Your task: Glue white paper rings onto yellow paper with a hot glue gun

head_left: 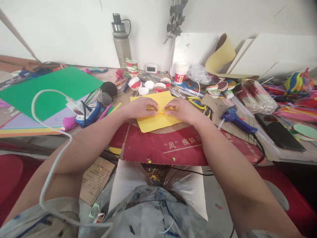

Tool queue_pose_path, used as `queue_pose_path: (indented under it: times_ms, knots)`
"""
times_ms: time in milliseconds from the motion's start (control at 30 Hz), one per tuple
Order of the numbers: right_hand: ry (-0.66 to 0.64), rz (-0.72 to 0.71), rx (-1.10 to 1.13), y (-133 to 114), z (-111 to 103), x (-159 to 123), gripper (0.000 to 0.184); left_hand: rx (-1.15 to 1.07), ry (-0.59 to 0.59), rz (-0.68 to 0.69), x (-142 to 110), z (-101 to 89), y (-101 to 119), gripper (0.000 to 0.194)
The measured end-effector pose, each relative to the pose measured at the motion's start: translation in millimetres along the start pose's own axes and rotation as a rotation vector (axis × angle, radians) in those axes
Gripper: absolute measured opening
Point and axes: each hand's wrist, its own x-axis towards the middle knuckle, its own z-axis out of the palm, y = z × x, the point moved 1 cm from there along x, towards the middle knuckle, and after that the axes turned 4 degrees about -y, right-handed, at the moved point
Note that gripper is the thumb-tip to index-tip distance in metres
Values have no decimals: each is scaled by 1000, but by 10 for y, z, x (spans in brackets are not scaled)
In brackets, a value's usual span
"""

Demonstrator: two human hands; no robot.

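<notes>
A sheet of yellow paper (pixel 158 125) lies at the near edge of the table, over a red printed cardboard sheet (pixel 148 148). My left hand (pixel 142 107) rests on its left half, thumb and fingers closed at the middle of the paper. From the other side my right hand (pixel 182 109) mirrors it, with curled fingers pinching near the same spot. A small raised strip or fold of yellow shows between the fingertips. Whether it is part of the sheet or a separate piece, I cannot tell.
A blue hot glue gun (pixel 237 121) lies on corrugated cardboard at the right, near a black phone (pixel 278 132). Behind the paper stand several cut paper-cup rings and a paper cup (pixel 181 73). Green sheets (pixel 52 91) lie left; a white cable (pixel 53 168) crosses my left arm.
</notes>
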Motion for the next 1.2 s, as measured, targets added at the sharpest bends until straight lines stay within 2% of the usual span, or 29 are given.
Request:
queue_pose_path:
  times_ms: [133, 433, 600, 867, 1100, 1200]
  knots:
    - [20, 7, -8, 0, 22, 11, 14, -12, 20, -26, -1, 4, 23, 25]
    - [0, -5, 27, 77, 59, 35, 17, 19, 15, 56, 17, 26, 29, 24]
    - [28, -5, 33, 96, 91, 65, 12, 12, 22, 44, 20, 24, 40, 21]
    - [64, 39, 21, 19, 102, 84, 13, 30, 25, 36, 30, 29, 65, 23]
    - [83, 62, -69, -89, 102, 87, 18, 148, 84, 6, 58, 84, 80, 22]
    - [157, 67, -28, -70, 55, 49, 14, 214, 118, -3, 73, 113, 89, 22]
